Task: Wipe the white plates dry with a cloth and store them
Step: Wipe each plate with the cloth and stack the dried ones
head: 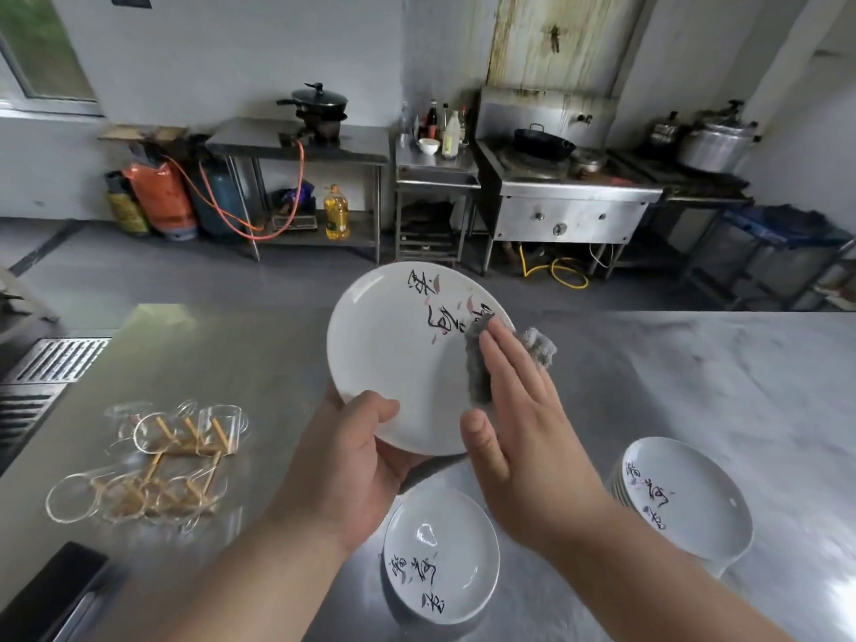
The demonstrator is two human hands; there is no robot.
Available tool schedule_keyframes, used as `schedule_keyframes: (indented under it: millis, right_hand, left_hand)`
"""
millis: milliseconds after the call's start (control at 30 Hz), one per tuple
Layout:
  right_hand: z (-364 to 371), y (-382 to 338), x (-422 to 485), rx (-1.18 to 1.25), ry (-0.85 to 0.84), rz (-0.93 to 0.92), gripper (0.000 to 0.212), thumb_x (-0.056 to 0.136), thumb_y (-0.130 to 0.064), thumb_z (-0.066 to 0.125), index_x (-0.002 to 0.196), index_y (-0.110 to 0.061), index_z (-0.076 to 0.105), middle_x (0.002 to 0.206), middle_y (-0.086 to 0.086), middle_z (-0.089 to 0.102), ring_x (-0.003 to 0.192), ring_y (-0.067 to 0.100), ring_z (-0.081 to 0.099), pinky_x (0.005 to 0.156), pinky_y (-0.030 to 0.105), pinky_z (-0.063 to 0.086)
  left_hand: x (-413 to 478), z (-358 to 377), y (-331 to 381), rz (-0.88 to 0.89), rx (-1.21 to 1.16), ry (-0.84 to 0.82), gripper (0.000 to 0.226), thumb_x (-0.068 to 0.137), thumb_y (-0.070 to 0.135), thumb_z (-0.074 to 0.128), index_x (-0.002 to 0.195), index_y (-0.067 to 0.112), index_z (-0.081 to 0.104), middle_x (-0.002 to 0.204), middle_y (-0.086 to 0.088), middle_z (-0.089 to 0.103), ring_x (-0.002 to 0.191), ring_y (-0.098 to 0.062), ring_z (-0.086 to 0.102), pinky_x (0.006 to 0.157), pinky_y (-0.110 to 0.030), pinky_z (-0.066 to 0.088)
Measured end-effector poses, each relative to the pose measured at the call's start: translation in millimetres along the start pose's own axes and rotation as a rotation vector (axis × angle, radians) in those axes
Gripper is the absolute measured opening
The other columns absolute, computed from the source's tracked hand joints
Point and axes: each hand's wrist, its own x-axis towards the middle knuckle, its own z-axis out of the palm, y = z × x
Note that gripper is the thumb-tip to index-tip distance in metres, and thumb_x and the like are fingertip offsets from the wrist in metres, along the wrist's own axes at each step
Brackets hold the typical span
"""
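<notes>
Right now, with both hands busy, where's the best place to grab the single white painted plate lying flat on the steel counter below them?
Take the single white painted plate by its near-left rim, coming from the left hand side. It lies flat and alone on the steel counter, so only the raised edge gives a thumb-over, fingers-under pinch. The stack of white plates probably crowds its right.

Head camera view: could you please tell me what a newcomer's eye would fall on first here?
First, the white plate with black brush lettering, held up at centre by the left hand while the right hand presses a grey cloth flat against it. Next, more plates on the steel counter: a single plate below the hands and a stack at right. Clear glass mugs lie at left.
</notes>
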Motion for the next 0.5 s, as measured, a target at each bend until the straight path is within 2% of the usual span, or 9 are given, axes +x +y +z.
schedule_keyframes:
  millis: [67, 167, 233, 267, 367, 433, 500]
  right_hand:
    - [22, -12, -21, 0.078, 0.077, 0.008, 0.095, 0.1, -0.076, 0.013, 0.162, -0.006, 0.028, 0.173, 0.001, 0.019, 0.16, 0.014, 0.014, 0.129, 0.038, 0.019]
    - [38, -13, -41, 0.188, 0.119, 0.001, 0.092, 0.102, -0.073, 0.021, 0.16, -0.002, 0.031, 0.172, 0.005, 0.023, 0.16, 0.016, 0.017, 0.127, 0.034, 0.021]
    - [27, 0, -30, 0.19, 0.121, -0.018, 0.094, 0.101, -0.074, 0.024, 0.159, 0.001, 0.032, 0.17, 0.007, 0.026, 0.16, 0.018, 0.02, 0.128, 0.038, 0.022]
    - [19, 8, -22, 0.185, 0.125, -0.03, 0.095, 0.101, -0.074, 0.025, 0.158, 0.001, 0.034, 0.169, 0.007, 0.028, 0.159, 0.018, 0.022, 0.128, 0.04, 0.024]
    - [-6, 33, 6, 0.208, 0.112, -0.093, 0.096, 0.099, -0.077, 0.031, 0.156, 0.0, 0.04, 0.167, 0.005, 0.034, 0.157, 0.018, 0.028, 0.126, 0.045, 0.03]
    - [-15, 42, 18, 0.215, 0.092, -0.134, 0.095, 0.098, -0.076, 0.033, 0.155, -0.001, 0.044, 0.166, 0.004, 0.037, 0.155, 0.018, 0.032, 0.123, 0.05, 0.034]
    - [-14, 42, 18, 0.185, 0.087, -0.094, 0.098, 0.097, -0.079, 0.027, 0.155, -0.001, 0.043, 0.166, 0.004, 0.036, 0.156, 0.017, 0.03, 0.124, 0.049, 0.031]
  left_hand:
    - [0, 2, -3, 0.013, 0.049, 0.007, 0.052, 0.088, 0.001, 0.047, 0.133, 0.015, 0.068, 0.13, -0.025, 0.069, 0.114, -0.04, 0.072, 0.08, -0.05, 0.062]
    - [-3, -1, -2, 0.016, 0.061, -0.027, 0.059, 0.091, 0.002, 0.053, 0.149, 0.01, 0.052, 0.142, -0.026, 0.062, 0.128, -0.042, 0.063, 0.09, -0.046, 0.06]
    - [-3, -4, 5, 0.013, 0.03, -0.089, 0.066, 0.091, 0.006, 0.056, 0.155, 0.014, 0.042, 0.149, -0.024, 0.057, 0.134, -0.042, 0.058, 0.093, -0.047, 0.059]
    - [-1, -5, 10, 0.014, 0.037, -0.093, 0.066, 0.091, 0.01, 0.057, 0.155, 0.017, 0.042, 0.149, -0.021, 0.057, 0.133, -0.041, 0.059, 0.09, -0.049, 0.06]
    - [8, -9, 25, -0.001, 0.152, -0.021, 0.058, 0.087, 0.016, 0.053, 0.145, 0.019, 0.052, 0.143, -0.019, 0.062, 0.112, -0.039, 0.07, 0.073, -0.053, 0.062]
    - [13, -12, 28, -0.039, 0.217, -0.006, 0.059, 0.082, 0.011, 0.052, 0.14, 0.022, 0.058, 0.136, -0.02, 0.066, 0.099, -0.041, 0.073, 0.068, -0.052, 0.062]
    - [16, -12, 24, -0.057, 0.214, -0.015, 0.058, 0.08, 0.007, 0.052, 0.133, 0.025, 0.065, 0.13, -0.019, 0.069, 0.093, -0.038, 0.075, 0.065, -0.049, 0.063]
